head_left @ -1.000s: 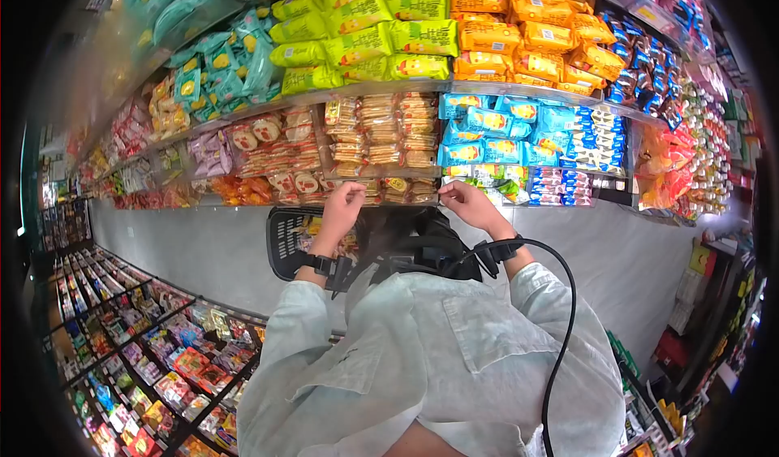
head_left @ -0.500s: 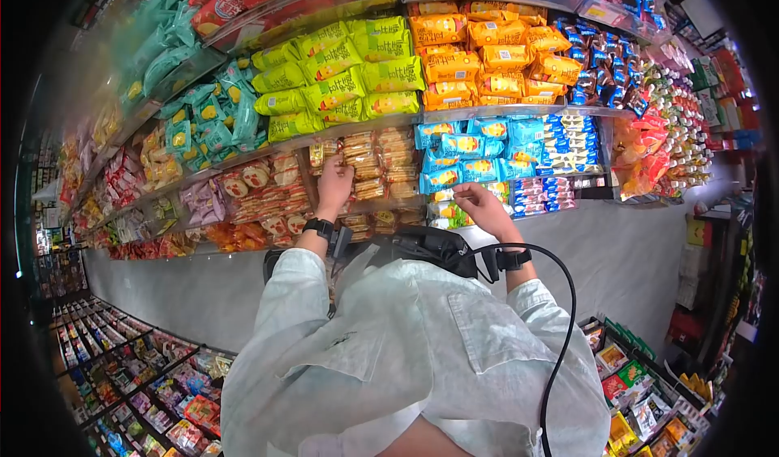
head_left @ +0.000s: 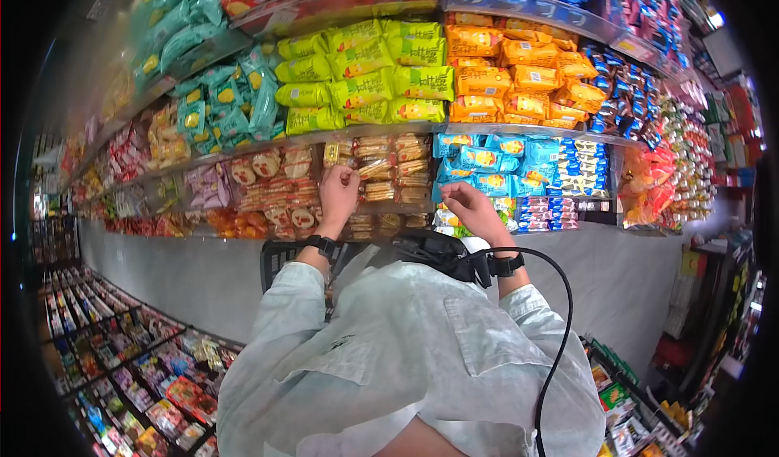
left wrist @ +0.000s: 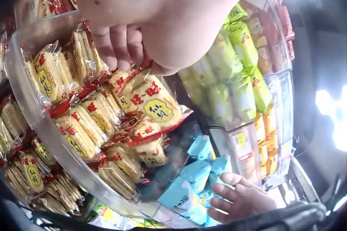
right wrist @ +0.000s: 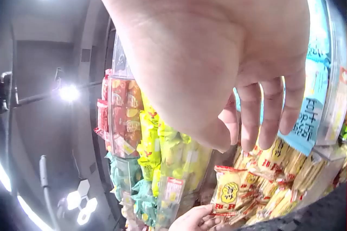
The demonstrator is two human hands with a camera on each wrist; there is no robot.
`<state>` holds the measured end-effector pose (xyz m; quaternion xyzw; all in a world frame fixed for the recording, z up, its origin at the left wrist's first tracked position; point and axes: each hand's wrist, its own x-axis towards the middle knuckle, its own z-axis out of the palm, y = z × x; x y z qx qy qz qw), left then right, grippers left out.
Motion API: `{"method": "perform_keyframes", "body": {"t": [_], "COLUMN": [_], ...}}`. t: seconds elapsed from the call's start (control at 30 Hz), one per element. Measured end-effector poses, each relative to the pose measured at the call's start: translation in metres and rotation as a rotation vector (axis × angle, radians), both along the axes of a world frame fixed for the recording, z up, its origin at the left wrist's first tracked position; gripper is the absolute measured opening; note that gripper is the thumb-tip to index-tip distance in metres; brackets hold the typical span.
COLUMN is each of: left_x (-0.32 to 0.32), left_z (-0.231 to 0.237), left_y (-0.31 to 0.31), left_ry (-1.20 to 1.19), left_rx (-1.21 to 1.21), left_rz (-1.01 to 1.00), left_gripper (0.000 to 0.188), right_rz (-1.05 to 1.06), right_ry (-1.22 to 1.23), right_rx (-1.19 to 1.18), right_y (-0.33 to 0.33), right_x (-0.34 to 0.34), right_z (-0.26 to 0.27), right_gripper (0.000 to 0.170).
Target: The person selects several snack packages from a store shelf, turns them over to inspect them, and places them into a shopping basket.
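Note:
My left hand (head_left: pixel 339 200) is raised in front of the clear bin (left wrist: pixel 39 113) of rice crackers. Its thumb and fingers pinch the top end of a rice cracker packet (left wrist: pixel 158 106), a clear wrapper with red edges and a yellow label. More packets (left wrist: pixel 81 128) stand in rows in that bin, close beside the held one. To the right, my right hand (head_left: pixel 471 209) hovers in front of the light-blue snack packets (head_left: pixel 480 161). Its fingers are relaxed and loosely bent, with nothing between them.
Lime-green packets (head_left: pixel 361 59) and orange packets (head_left: pixel 527 75) fill the shelf above. A black basket (head_left: pixel 272 256) stands low behind my left forearm. A black cable (head_left: pixel 560 335) hangs along my right side. More stocked racks (head_left: pixel 122 368) stand at lower left.
My left hand has risen from the shelf's lower edge to the rice cracker bin and now pinches a packet. The right hand has shifted slightly, staying by the blue packets. The head view has shifted.

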<state>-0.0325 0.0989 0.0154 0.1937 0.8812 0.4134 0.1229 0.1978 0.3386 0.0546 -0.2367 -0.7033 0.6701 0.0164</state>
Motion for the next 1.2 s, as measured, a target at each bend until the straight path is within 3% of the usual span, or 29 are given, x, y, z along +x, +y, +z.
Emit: {"method": "perform_keyframes", "body": {"t": [0.03,0.2,0.3,0.43,0.77,0.93,1.2], "left_x": [0.006,0.060,0.091,0.117,0.169,0.190,0.239], "left_z": [0.002,0.036,0.047,0.062,0.060,0.065,0.056], "left_y": [-0.004,-0.034,-0.055,-0.082,-0.135,-0.168,-0.268], "left_ry": [0.019,-0.335,-0.488,-0.595,-0.612,-0.569,-0.515], "left_rx": [0.062,0.216,0.196,0.215,0.382,0.446,0.488], "left_rz": [0.000,-0.023,0.060,0.183,0.302,0.348,0.365], "left_gripper": [0.023,0.016,0.017,0.013,0.019,0.020,0.021], "right_rz": [0.017,0.084,0.339,0.447,0.540,0.584,0.647], "right_ry": [0.017,0.072,0.103,0.025,-0.108,-0.053,-0.058], "right_rx": [-0.020,-0.103,-0.116,-0.228,-0.193,-0.157,-0.117], "right_y": [-0.005,-0.033,-0.042,-0.062,-0.109,-0.144,-0.242], "right_x": [-0.008,-0.032,-0.047,-0.056,-0.052,-0.041,0.002], "right_z": [0.009,0.015,0.011,-0.009,-0.002,-0.006,0.010], "right_gripper": [0.025,0.031,0.030,0.022,0.016,0.021,0.028]}}
